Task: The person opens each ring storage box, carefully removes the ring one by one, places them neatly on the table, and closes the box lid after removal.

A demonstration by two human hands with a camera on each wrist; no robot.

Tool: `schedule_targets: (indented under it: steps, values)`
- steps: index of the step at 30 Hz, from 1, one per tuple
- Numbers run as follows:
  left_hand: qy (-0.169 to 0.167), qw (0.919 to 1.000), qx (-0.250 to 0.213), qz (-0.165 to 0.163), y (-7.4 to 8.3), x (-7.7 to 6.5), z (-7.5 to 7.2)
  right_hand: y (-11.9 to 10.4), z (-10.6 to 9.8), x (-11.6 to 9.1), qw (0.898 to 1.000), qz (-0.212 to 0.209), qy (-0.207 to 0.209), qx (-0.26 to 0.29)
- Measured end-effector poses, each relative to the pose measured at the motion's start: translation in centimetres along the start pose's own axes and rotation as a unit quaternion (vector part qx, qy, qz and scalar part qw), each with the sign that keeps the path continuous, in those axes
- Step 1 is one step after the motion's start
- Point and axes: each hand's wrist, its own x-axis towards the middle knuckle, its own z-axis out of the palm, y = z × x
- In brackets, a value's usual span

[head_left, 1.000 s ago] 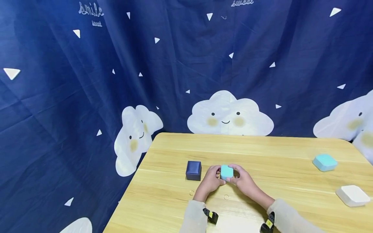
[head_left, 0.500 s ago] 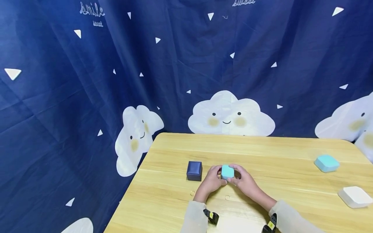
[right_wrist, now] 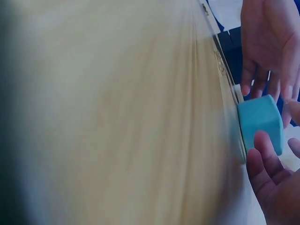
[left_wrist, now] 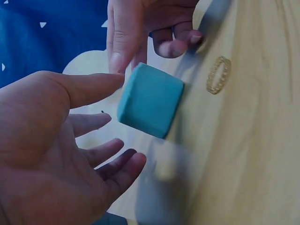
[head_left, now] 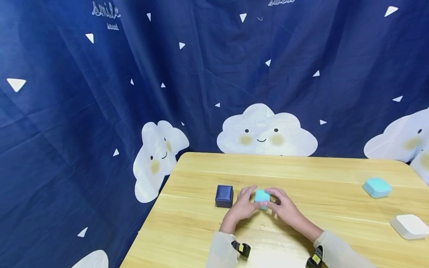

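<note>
A small turquoise box point(head_left: 261, 195) stands between both hands over the table. My right hand point(head_left: 284, 209) holds it, with fingertips on its far corner and the thumb at the near side. In the right wrist view, two right fingertips lie along a face of the box point(right_wrist: 258, 115). My left hand point(head_left: 242, 207) is spread beside it; its thumb tip reaches the box's edge while the other fingers are apart from it, as the left wrist view shows around the box point(left_wrist: 151, 99). A thin ring point(head_left: 262, 227) lies on the table nearer to me.
A navy box point(head_left: 224, 196) stands left of my left hand. Another ring point(head_left: 221, 222) lies by the left wrist. At the far right are a turquoise block point(head_left: 377, 187) and a white block point(head_left: 409, 226). A dark blue curtain hangs behind the table point(head_left: 301, 171).
My left hand's fingers have loosened from the turquoise box and spread out to its left. The right hand stays on the box. The view has shifted slightly.
</note>
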Motion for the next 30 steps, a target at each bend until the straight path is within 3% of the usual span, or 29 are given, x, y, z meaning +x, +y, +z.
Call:
schedule_targets:
  steps: [5, 12, 20, 30]
  values:
    - [0.029, 0.9989, 0.036, -0.004, 1.5, 0.0, -0.1, -0.3, -1.2, -0.2, 0.997, -0.018, 0.030, -0.072]
    - [0.043, 0.9924, 0.115, -0.010, 4.0, 0.5, 0.6, -0.2, -3.4, -0.8, 0.972, -0.068, 0.075, -0.210]
    - [0.001, 0.9902, 0.139, 0.009, 6.3, 1.3, 1.8, -0.2, -6.2, -2.0, 0.964, -0.056, 0.075, -0.248]
    - [-0.020, 0.9861, 0.161, 0.037, 8.9, 2.8, 2.8, -0.7, -10.0, -3.3, 0.950, -0.075, 0.109, -0.282]
